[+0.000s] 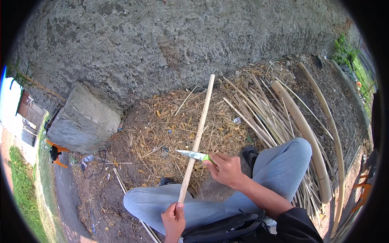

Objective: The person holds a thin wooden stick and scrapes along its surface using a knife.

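My left hand grips the lower end of a long pale bamboo strip, which slants up and away from my lap toward the wall. In my right hand is a knife with a green handle, its fingers wrapped round the handle. The blade points left and lies across the strip at about its middle; whether its edge bites into the strip cannot be made out. A thin sliver stands out from the strip just above the blade.
Split bamboo strips lie piled at the right, beside a thick bamboo pole and a thinner curved one. A rough wall rises ahead. At the left stands a concrete block. Dry leaves and shavings cover the ground.
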### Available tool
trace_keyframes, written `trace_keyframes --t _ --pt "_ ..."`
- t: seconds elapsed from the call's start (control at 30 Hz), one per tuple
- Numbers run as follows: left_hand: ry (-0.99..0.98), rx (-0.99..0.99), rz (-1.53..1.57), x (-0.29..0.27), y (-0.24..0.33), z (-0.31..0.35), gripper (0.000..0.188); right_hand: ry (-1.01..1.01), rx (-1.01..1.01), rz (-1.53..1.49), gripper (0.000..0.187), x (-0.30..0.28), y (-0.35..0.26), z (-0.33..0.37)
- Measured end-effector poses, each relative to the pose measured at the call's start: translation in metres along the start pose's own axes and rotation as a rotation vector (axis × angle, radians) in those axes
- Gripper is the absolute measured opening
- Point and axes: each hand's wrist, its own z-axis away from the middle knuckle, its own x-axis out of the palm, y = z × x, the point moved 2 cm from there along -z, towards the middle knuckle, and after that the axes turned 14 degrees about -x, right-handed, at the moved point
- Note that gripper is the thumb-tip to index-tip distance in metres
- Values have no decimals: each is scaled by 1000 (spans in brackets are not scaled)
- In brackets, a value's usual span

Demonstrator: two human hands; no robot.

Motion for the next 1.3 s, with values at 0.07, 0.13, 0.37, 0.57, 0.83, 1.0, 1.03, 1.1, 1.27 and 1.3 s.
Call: trace_keyframes --t 0.07,0.13,0.37,0.57,0.83,1.0,1.03,1.1,1.27,1.3 --pt "14 19 -25 -3 1 6 23 65 77 64 23 -1 11 -3" --pt "25 36 -50 -5 -1 10 22 40 69 83 23 -5 16 -7" --pt "94 39 -167 -13 4 23 21 40 -22 141 23 -4 17 -8" --pt "110 -10 -150 -11 3 25 20 13 43 112 23 11 18 -8" --pt "101 -9 -126 -13 4 28 21 -55 18 17 23 16 6 -1" --pt "83 -78 -89 -18 0 30 24 -20 -3 76 24 14 4 -15" --pt "84 -74 -86 -18 1 30 24 -17 -6 79 24 11 -2 -13" --pt "68 -59 -72 -18 1 36 24 -82 -108 36 24 7 -20 0" --pt "48 -111 -125 -28 -7 54 25 6 169 173 24 -1 50 -19" --pt "55 -138 -117 -29 -7 55 26 21 82 163 24 -5 46 -23"
